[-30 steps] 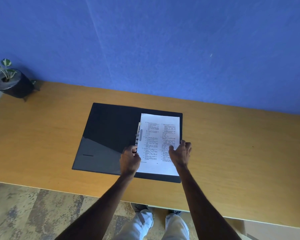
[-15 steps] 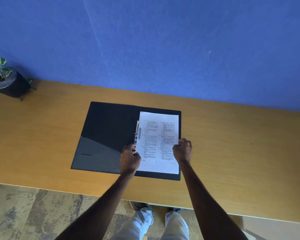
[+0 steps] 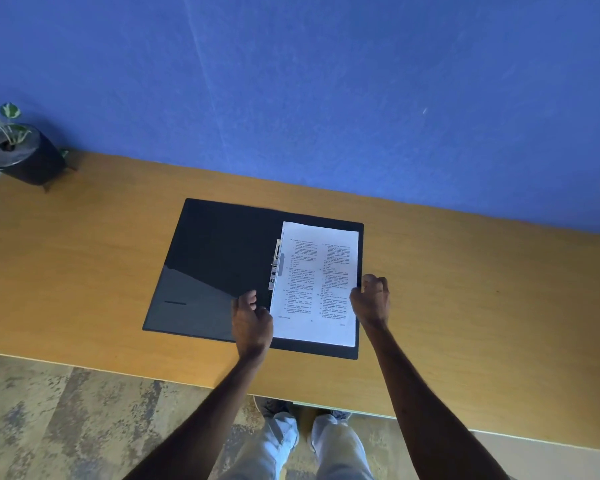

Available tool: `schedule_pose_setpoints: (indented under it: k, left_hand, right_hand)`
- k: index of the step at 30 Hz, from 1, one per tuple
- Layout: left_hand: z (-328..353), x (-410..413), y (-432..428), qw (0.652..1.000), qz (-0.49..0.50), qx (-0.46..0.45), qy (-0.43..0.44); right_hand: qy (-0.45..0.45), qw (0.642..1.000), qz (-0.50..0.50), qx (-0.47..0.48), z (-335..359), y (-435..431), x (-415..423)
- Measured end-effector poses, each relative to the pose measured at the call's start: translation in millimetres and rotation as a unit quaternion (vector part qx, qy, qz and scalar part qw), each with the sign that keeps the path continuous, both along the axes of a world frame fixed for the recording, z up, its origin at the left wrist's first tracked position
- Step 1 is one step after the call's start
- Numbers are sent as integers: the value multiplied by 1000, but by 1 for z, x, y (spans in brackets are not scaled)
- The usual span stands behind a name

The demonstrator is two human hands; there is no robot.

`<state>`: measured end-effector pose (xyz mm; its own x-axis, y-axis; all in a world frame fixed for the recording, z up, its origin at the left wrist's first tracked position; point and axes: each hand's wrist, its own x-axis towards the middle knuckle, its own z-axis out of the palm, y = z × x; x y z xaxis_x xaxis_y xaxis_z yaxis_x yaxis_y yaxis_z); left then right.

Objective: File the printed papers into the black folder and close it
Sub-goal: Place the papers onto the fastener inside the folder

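Observation:
The black folder (image 3: pixel 215 258) lies open on the wooden table. The printed papers (image 3: pixel 317 285) rest on its right half, beside a metal fastener (image 3: pixel 275 265) at the spine. My left hand (image 3: pixel 252 320) sits over the folder's near spine, just left of the papers, fingers curled with nothing in them. My right hand (image 3: pixel 371 299) is curled at the papers' right edge, thumb on the sheet and fingers over the folder's rim. The left cover lies flat and bare.
A small plant in a dark pot (image 3: pixel 21 154) stands at the table's (image 3: pixel 465 306) far left corner. A blue wall rises right behind the table. The table's near edge is just below the folder, with patterned floor and my legs beyond it.
My right hand slid off the sheet's face to its right edge and curled there. My left hand drew slightly left, off the papers' left margin.

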<state>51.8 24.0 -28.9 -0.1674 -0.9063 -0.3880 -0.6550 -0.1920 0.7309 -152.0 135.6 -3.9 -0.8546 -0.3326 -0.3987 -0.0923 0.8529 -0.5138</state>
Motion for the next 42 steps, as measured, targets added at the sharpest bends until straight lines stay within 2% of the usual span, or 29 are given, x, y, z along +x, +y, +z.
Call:
schedule_pose_setpoints:
  k: [3, 6, 10, 13, 16, 19, 22, 26, 29, 42]
  left_hand:
    - [4, 5, 16, 995, 89, 34, 34]
    - [7, 5, 37, 977, 174, 91, 83]
    - [19, -2, 72, 919, 286, 241, 121]
    - [23, -13, 85, 895, 276, 328, 120]
    - [21, -25, 88, 878, 273, 374, 124]
    - [18, -35, 88, 858, 286, 395, 160]
    - [18, -44, 87, 860, 261, 417, 137]
    - [21, -51, 86, 841, 299, 422, 158]
    - [24, -52, 86, 828, 312, 431, 179]
    - [20, -56, 86, 854, 294, 402, 153]
  right_hand:
    - [19, 999, 33, -8, 6, -2, -11]
    - [38, 994, 105, -14, 10, -11, -23]
    - [58, 971, 233, -5, 15, -34, -36]
    - [79, 940, 328, 44, 20, -59, -48]
    - [92, 923, 368, 60, 23, -80, -60]
    - [102, 903, 408, 90, 23, -102, -71]
    - [111, 885, 435, 124, 20, -119, -78]
    - [111, 874, 449, 151, 15, -127, -81]
    - [99, 879, 443, 145, 11, -130, -82]
    - [91, 886, 433, 137, 7, -133, -84]
